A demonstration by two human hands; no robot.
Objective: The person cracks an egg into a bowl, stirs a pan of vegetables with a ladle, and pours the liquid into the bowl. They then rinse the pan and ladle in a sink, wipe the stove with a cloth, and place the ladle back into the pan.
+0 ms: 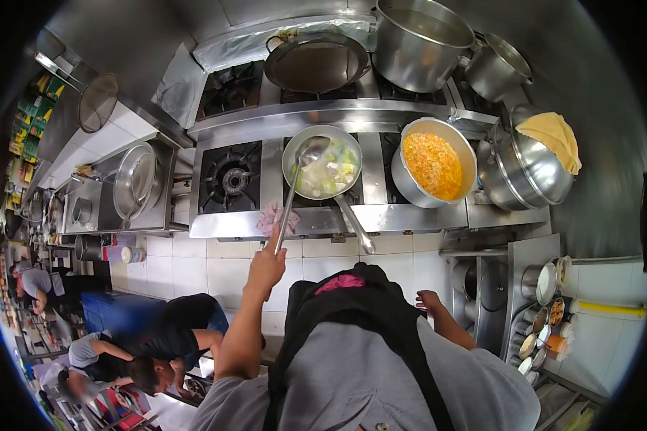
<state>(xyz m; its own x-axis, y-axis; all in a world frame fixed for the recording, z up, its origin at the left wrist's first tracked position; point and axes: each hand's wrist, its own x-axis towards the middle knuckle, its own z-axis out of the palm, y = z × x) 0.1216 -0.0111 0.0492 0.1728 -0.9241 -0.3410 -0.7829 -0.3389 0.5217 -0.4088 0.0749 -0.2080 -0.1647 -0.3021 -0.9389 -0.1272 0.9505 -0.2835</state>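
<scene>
My left hand [267, 266] is wrapped round the handle of a long metal ladle [288, 208]. The ladle's bowl rests in a pan [322, 162] of pale liquid with green and white pieces, on a front burner. The pan's handle points toward me, with no hand on it. A pink cloth [278, 219] lies on the stove's front edge beside the ladle handle. My right hand [430, 302] hangs low at my right side, away from the stove, its fingers partly curled and small in view.
Right of the pan stands a pot [434, 162] of orange food. Behind are a wide dark pan [317, 63] and a large steel pot [424, 44]. A steel dome [528, 161] bears a yellow cloth [551, 138]. Other people work at lower left.
</scene>
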